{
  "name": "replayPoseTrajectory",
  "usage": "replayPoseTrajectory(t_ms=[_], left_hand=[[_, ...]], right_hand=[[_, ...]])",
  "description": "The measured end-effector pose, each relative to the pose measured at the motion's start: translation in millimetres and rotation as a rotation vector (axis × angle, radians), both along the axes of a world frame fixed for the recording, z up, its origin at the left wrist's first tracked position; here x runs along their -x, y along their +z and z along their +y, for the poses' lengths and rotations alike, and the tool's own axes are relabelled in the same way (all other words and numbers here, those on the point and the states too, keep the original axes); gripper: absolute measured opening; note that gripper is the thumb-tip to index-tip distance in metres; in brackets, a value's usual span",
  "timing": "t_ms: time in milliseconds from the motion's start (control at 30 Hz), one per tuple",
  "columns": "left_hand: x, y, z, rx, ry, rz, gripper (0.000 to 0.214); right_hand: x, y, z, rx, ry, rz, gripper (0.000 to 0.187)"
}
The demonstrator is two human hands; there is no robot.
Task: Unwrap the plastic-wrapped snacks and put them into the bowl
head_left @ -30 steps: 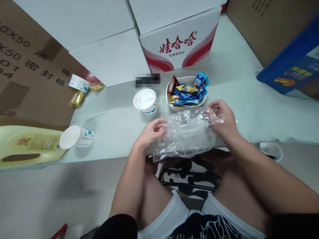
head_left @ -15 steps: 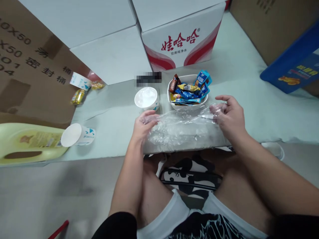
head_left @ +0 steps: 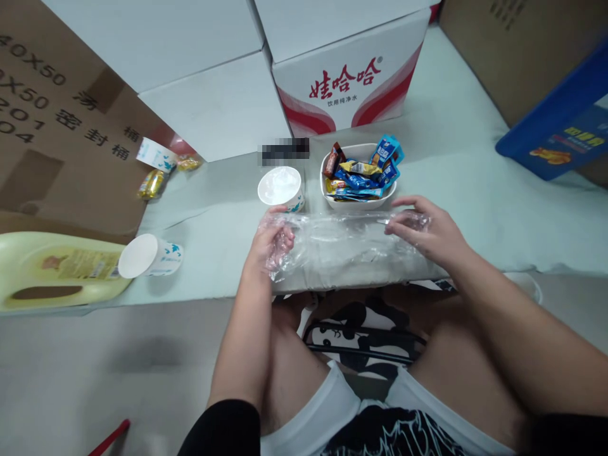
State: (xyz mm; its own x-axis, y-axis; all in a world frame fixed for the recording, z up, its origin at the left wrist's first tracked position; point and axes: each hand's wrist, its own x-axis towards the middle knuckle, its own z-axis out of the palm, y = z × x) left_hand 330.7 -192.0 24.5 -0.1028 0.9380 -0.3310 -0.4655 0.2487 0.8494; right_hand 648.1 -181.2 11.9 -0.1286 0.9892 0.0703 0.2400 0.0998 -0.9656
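Note:
A sheet of thin clear plastic film (head_left: 342, 237) is stretched between my two hands above the table's front edge. My left hand (head_left: 273, 240) has curled fingers, with the crinkled film bunched over and around them. On the other side, my right hand (head_left: 422, 228) pinches the film between thumb and fingers. Just beyond the film stands a white bowl (head_left: 358, 204) holding several wrapped snacks (head_left: 361, 174) in blue, yellow and brown packets. A paper cup (head_left: 281, 189) with a blue pattern, its mouth covered with clear film, is right behind my left hand.
At the left, a second paper cup (head_left: 151, 256) leans by a yellow jug (head_left: 61, 269) lying on its side. Farther back are a small cup (head_left: 156, 155) and yellow-wrapped snacks (head_left: 152, 183). White cartons (head_left: 351, 88) line the back; a blue container (head_left: 553, 126) stands right.
My left hand has turned and curled its fingers inward, gathering the film. My right hand has moved slightly left and down, and the film between them looks flatter.

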Motion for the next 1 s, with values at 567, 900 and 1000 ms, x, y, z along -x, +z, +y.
replayPoseTrajectory(t_ms=[567,900,1000], left_hand=[[9,-12.8,15,-0.014,-0.152,0.057,0.028],[1,-12.8,21,-0.016,-0.019,0.165,0.011],[0,-12.0,22,-0.025,-0.023,0.129,0.016]], right_hand=[[-1,11.3,2,0.109,-0.184,0.369,0.034],[-4,11.1,0,0.089,-0.146,0.354,0.032],[-4,10.4,0,0.060,-0.095,0.277,0.033]])
